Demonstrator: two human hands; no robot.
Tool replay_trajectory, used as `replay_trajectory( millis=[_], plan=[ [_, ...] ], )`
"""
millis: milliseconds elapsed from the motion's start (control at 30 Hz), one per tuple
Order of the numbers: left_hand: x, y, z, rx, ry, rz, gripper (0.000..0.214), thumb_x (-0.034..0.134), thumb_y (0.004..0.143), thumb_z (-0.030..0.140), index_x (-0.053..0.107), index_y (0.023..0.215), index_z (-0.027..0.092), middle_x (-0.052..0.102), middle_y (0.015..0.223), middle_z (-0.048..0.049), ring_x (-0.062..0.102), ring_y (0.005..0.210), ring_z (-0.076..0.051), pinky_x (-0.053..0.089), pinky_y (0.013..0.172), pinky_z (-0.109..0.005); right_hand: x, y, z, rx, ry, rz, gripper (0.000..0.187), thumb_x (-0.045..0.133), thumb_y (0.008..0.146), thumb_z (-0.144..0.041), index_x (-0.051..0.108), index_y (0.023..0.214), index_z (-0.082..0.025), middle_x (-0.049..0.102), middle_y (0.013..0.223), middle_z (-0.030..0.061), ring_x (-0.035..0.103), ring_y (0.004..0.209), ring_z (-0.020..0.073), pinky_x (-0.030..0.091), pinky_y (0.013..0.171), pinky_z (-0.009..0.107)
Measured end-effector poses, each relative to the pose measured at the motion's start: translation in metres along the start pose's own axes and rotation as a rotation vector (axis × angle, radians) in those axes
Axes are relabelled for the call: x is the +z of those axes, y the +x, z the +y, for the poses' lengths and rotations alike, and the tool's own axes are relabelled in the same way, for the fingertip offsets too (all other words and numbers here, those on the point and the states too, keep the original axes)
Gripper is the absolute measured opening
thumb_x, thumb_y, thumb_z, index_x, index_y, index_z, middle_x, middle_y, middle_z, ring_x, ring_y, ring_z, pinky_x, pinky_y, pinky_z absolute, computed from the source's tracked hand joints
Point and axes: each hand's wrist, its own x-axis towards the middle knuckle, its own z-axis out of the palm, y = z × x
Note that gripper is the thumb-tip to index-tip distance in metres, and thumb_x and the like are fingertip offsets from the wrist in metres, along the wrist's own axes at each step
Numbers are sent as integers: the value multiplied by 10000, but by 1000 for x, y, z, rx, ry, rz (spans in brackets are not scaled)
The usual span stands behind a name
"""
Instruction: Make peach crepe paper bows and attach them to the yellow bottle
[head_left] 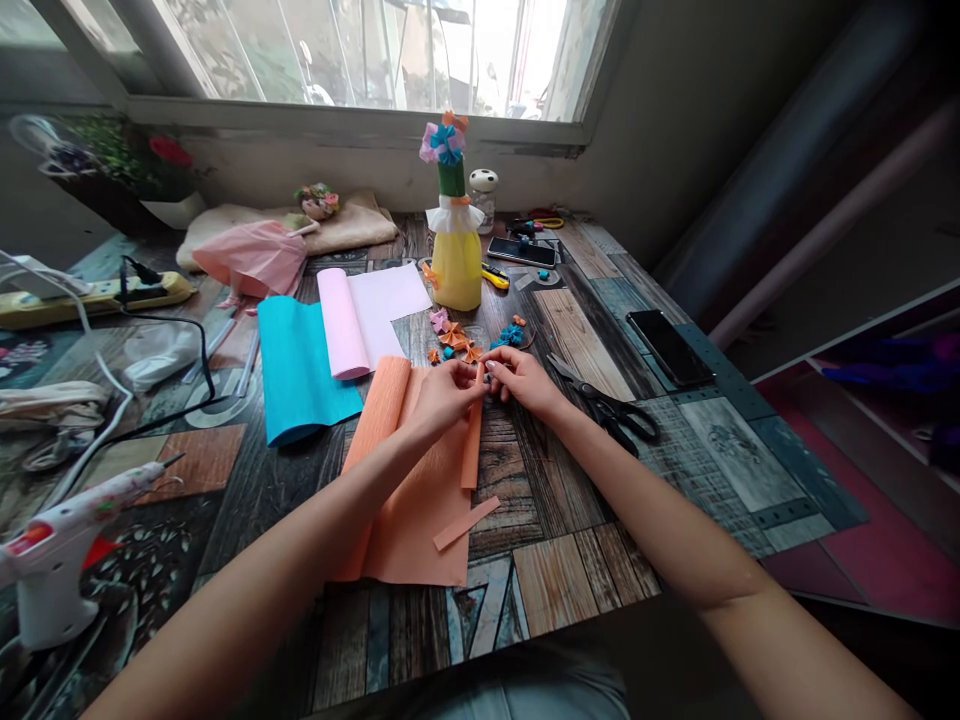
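My left hand (448,393) pinches the upper end of an orange crepe paper strip (471,455), which hangs down toward the table. Close against it, my right hand (523,380) is closed at the same end, its fingertips meeting those of the left. Beneath my left hand and forearm lies a partly unrolled orange crepe paper roll (431,525). A short loose orange strip (466,524) crosses its right edge. Just beyond my fingers are small orange paper flowers (454,337) and blue paper flowers (510,333). Black scissors (611,405) rest right of my right hand.
Blue crepe paper (300,370) and a pink roll (343,325) lie to the left. A yellow-wrapped bottle (457,265) with paper flowers stands behind. A glue gun (67,540) and cables occupy the left side. One phone (670,347) lies right, another (523,251) farther back.
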Motion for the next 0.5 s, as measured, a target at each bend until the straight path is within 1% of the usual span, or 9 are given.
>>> replay_trajectory(
  millis=[100, 233, 500],
  plan=[
    [0, -1, 1, -40, -51, -11, 355, 788, 651, 410, 584, 765, 142, 600, 646, 9, 560, 532, -103, 460, 429, -195, 1, 0, 1, 10, 39, 2, 189, 584, 817, -334, 592, 905, -167, 600, 677, -17, 578, 529, 94, 454, 402, 171],
    [0, -2, 2, -68, -87, -28, 376, 798, 658, 423, 579, 765, 136, 603, 656, 2, 564, 521, -94, 478, 419, -189, 3, 0, 1, 3, 64, -3, 191, 596, 817, -332, 596, 915, -168, 607, 706, -7, 586, 570, 103, 461, 414, 172],
    [0, -2, 3, -52, -95, -36, 484, 864, 556, 447, 578, 785, 131, 612, 651, 2, 570, 503, -95, 486, 402, -193, 4, -2, 0, 8, 122, 29, 210, 624, 793, -338, 612, 913, -166, 611, 763, -3, 572, 568, 92, 441, 422, 174]
  ],
)
